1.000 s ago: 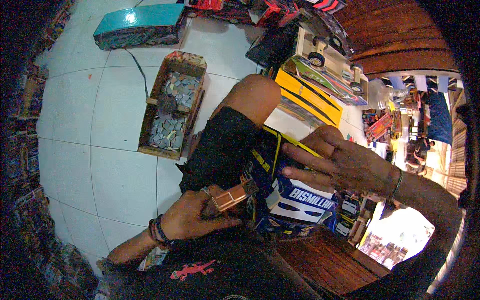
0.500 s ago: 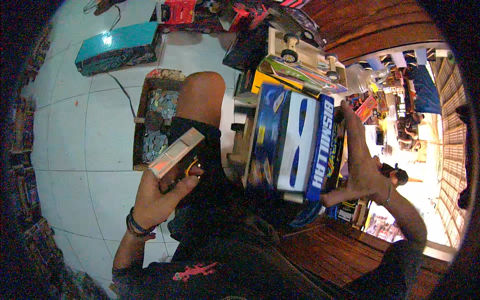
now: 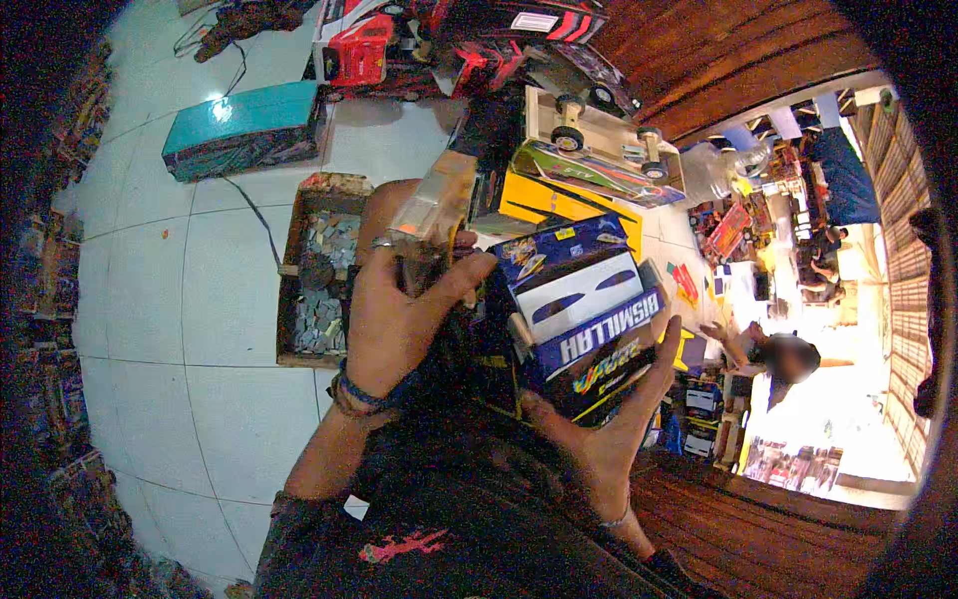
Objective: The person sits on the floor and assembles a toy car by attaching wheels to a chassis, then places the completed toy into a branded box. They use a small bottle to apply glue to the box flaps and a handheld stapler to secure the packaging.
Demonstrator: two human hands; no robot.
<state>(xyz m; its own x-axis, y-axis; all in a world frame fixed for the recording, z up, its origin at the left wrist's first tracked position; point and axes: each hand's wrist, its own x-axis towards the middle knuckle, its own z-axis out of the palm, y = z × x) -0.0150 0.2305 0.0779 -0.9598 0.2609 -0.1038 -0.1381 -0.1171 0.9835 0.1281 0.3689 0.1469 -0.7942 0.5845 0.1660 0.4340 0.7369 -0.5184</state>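
A pale rectangular block (image 3: 431,205) is gripped pretty snugly in the curled fingers of the left hand (image 3: 391,314). Just beside it, the blue-and-white toy truck (image 3: 579,292) is held between the spread digits of the right hand (image 3: 604,439). Grey chips (image 3: 321,317) are kept in a wooden box (image 3: 336,183) on the tiles.

A blue-white model truck (image 3: 579,296) tilts near a pale oblong block (image 3: 435,200).
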